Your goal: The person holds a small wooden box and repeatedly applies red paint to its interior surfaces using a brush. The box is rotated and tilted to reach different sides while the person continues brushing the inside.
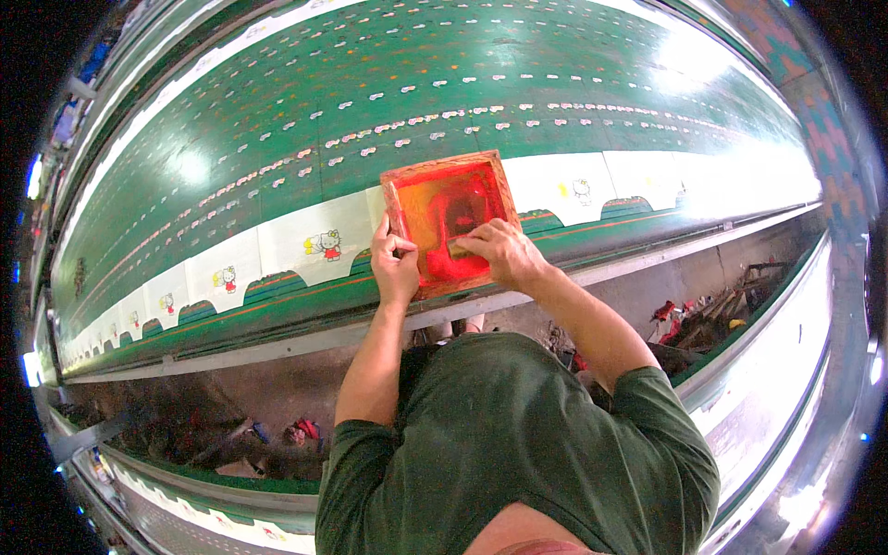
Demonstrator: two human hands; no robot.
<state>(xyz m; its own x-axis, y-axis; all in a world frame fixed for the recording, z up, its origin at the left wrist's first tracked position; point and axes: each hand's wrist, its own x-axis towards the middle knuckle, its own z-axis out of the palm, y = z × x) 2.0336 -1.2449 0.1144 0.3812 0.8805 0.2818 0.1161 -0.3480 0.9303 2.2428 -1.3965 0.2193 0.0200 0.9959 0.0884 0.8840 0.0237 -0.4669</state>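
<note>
A wooden-framed printing screen with red ink inside lies on the near edge of a long green table, over a row of white cut pieces. My left hand grips the left side of its frame, thumb folded inwards. In my right hand is a small squeegee, held inside the frame against the red-inked mesh. White pieces to the left carry a cartoon cat in a red dress with a yellow shape. On a white piece to the right, the cat shows as an outline without red.
The green printing table bears rows of small printed marks. A pale metal rail runs along its near edge. Piled scraps and red cloth lie below, between the tables. Another long table stands behind me.
</note>
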